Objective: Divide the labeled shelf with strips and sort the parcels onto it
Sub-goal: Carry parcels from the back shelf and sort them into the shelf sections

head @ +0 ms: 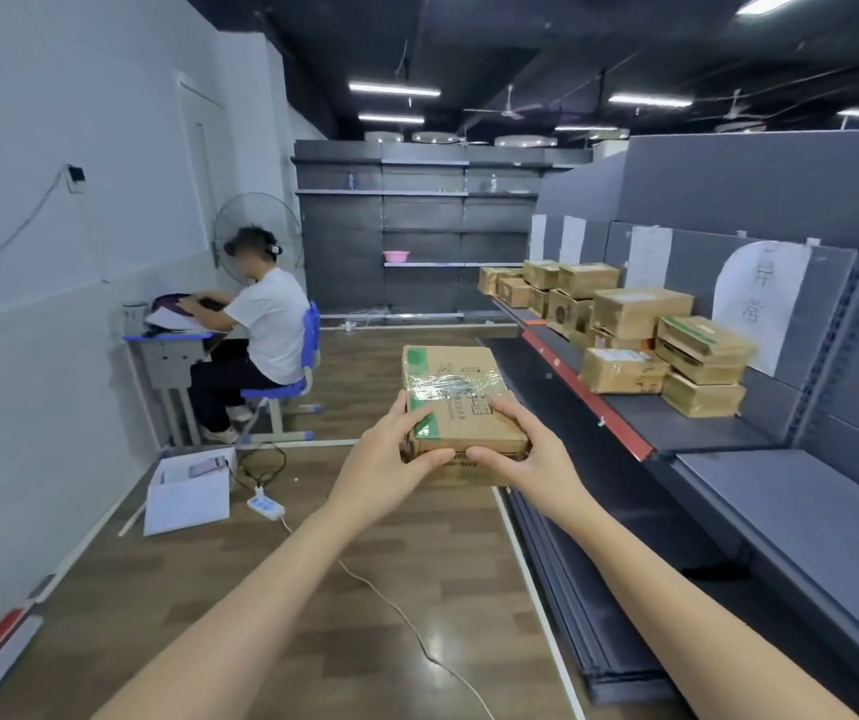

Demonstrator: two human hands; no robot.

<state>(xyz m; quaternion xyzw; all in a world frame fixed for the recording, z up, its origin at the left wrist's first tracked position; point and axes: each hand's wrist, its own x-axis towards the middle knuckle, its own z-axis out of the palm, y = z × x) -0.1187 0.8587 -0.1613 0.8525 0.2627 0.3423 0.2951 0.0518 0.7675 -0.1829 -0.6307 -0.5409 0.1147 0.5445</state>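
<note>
You hold a taped cardboard parcel (456,402) out in front at frame centre, over the wood floor (323,589), not on any shelf. Your left hand (391,457) grips its near left corner, fingers curled over the top edge, thumb along the near face. Your right hand (520,449) grips the near right corner the same way, thumb pressed on the near face. Parcel has clear tape across the top and green print; its far end points to 12 o'clock.

Grey shelf (687,423) with a red front strip (588,392) runs from 1 to 3 o'clock. A stack of cardboard parcels (640,345) sits on it at 2 o'clock, several piled two and three high, touching one another. White paper labels (760,298) hang on the back panel behind them; writing unreadable. Shelf part at 3–4 o'clock shows bare grey surface.

At 10 o'clock a seated person (261,324) in a white shirt at a small desk (172,350), blue chair. White open box (188,491) and power strip (265,506) on the floor at 9 o'clock, cable trailing toward 6.
</note>
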